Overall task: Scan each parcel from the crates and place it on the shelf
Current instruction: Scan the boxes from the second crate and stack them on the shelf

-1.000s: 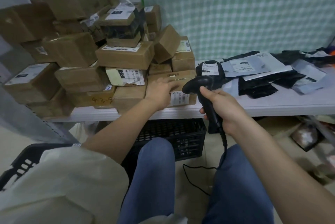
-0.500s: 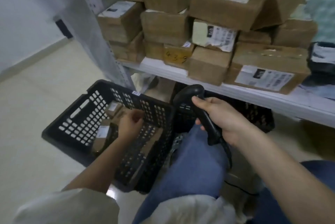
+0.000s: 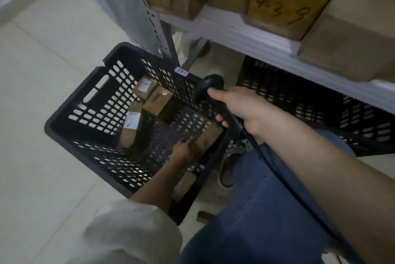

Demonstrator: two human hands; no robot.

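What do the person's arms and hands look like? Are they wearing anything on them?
Both hands, left hand and right hand, are bare: no gloves, rings or watch show. The left arm has a loose cream-white sleeve ending near the elbow. The right forearm is uncovered.

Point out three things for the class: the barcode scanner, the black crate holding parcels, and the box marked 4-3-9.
barcode scanner [image 3: 211, 86]: head view, on its rounded head.
black crate [image 3: 96, 112]: head view, on its perforated left wall.
box marked 4-3-9 [image 3: 284, 10]: head view, on the handwritten face.
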